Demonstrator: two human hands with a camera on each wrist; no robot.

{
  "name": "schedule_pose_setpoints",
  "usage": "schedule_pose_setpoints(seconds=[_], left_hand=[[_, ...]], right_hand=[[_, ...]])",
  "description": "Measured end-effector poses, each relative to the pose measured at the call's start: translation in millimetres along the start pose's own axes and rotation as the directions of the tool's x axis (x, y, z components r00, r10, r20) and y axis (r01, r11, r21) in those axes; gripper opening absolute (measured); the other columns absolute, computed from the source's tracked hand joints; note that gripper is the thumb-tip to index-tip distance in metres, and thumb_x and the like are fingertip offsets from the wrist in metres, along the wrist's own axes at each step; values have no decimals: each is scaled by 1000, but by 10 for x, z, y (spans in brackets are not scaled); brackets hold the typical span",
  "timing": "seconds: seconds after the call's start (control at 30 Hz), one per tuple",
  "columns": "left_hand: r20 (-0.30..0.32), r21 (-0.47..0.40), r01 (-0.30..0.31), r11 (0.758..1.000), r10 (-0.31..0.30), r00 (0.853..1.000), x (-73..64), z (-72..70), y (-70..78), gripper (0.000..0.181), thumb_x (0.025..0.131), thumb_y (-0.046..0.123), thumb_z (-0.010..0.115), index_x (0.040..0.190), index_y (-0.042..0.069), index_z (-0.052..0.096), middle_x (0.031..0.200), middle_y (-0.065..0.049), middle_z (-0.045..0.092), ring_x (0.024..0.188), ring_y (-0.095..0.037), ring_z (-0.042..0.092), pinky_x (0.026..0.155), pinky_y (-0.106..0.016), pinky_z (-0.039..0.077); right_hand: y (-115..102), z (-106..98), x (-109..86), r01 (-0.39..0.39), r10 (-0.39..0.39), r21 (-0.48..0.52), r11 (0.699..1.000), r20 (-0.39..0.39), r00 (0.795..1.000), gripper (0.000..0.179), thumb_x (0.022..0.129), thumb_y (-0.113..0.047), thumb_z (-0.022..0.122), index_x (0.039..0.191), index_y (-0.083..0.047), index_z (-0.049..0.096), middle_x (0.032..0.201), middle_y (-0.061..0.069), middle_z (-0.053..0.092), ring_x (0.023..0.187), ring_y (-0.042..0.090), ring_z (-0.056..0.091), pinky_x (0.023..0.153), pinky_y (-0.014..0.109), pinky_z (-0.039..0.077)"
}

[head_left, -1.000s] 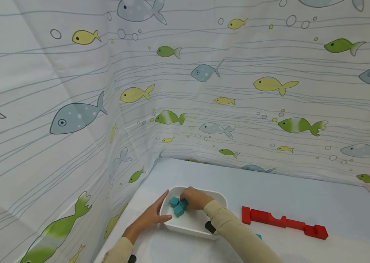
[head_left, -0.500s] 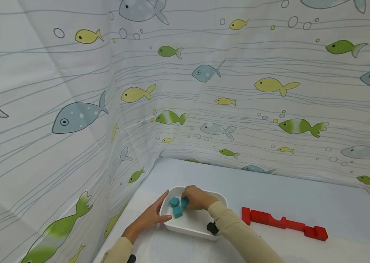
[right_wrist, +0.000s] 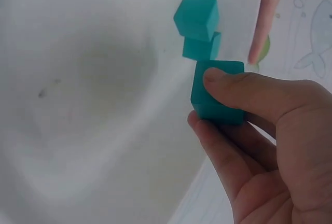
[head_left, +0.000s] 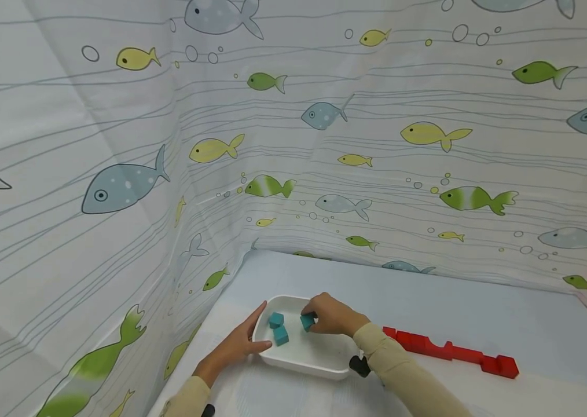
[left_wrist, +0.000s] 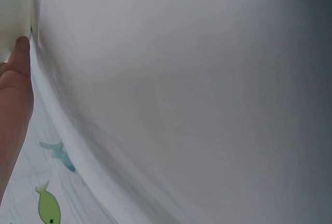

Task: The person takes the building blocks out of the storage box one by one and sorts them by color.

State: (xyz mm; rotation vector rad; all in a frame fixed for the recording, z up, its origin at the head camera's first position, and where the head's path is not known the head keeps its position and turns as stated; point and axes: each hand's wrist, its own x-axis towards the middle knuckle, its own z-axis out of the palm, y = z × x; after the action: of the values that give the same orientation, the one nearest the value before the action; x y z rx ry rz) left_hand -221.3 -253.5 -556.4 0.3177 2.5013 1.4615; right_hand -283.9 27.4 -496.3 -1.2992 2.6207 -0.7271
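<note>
My right hand (head_left: 336, 315) pinches a teal cube (right_wrist: 218, 92) between thumb and fingertips, over the inside of a white plastic tub (head_left: 319, 356). Two more teal cubes stay in the tub's left part: one farther back (head_left: 276, 320) and another nearer me (head_left: 281, 335). At the tub's left end is my left hand (head_left: 241, 341), its straight fingers along the outer wall and its thumb against the near rim. In the left wrist view only some fingers (left_wrist: 14, 99) show at the left edge, beside pale surfaces.
Right of the tub, a row of red blocks (head_left: 429, 346) lies on the white table (head_left: 481, 307), partly behind the right sleeve (head_left: 403, 368). Fish-printed curtains (head_left: 283, 139) rise at the left and back. A black wrist device (head_left: 359, 366) overlaps the tub's near right corner.
My right hand has moved right with its teal cube, away from the other two cubes. The right sleeve now covers the left end of the red row. My left hand has stayed put.
</note>
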Motion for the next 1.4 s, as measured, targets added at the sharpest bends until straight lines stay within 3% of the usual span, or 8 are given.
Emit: schedule_pose_setpoints(seconds=[0.2,0.4,0.53,0.7,0.87,1.1,1.27,1.4], left_hand=[[5,-2,5,1000,-5,1000,-29,-6,35,98,83,29,78,158,26,15,162,-8,17,146,-35,18,111,-58,27],[-12,-5,11,1000,-11,1000,-59,-24,58,97,83,27,78,158,27,15,162,-7,16,146,-33,16,112,-55,27],[-12,3,3,1000,-3,1000,-47,-20,52,98,83,28,78,158,26,15,162,-8,16,146,-35,17,111,-56,28],[-8,-1,8,1000,-8,1000,-47,-9,39,98,83,28,78,158,25,14,162,-10,16,146,-36,17,110,-58,28],[-10,-10,0,1000,0,1000,-44,-2,50,97,83,27,78,158,25,15,161,-10,17,146,-35,18,111,-57,28],[-12,7,4,1000,-4,1000,-29,-18,36,98,83,29,78,158,26,14,162,-9,15,145,-36,18,110,-57,28],[-1,5,-5,1000,5,1000,-4,-3,15,97,83,28,77,158,26,14,162,-10,15,145,-36,18,110,-57,28],[1,16,-2,1000,2,1000,17,4,11,98,83,28,77,158,25,13,162,-10,14,146,-36,17,110,-56,28]], right_hand=[[97,-124,-327,-18,25,78,997,-93,995,33,80,-11,80,111,-2,73,98,-4,68,87,4,63,78,27,57],[135,-274,-628,-52,74,143,988,-158,985,37,82,-11,79,116,-1,69,104,-2,66,91,7,64,78,22,56],[164,-344,-872,-113,145,175,978,-183,972,39,82,-11,79,118,-2,68,101,-4,65,92,11,66,79,27,57],[223,-388,-1177,-154,189,141,978,-281,941,39,78,-10,82,115,-6,71,98,-8,63,92,10,66,79,30,57],[289,-434,-1452,-136,160,87,987,-411,898,37,74,-7,84,109,-9,72,100,-8,63,92,8,64,80,27,57],[442,-438,-1793,-200,229,116,973,-344,911,37,74,-6,83,109,-9,72,99,-10,63,91,10,62,78,28,57],[497,-413,-2047,-303,316,90,949,-321,893,41,73,-8,85,112,-8,72,99,-11,63,88,10,60,75,24,57],[507,-383,-2195,-368,379,98,925,-315,870,45,70,-7,87,112,-8,72,101,-9,64,91,13,61,76,28,58]])
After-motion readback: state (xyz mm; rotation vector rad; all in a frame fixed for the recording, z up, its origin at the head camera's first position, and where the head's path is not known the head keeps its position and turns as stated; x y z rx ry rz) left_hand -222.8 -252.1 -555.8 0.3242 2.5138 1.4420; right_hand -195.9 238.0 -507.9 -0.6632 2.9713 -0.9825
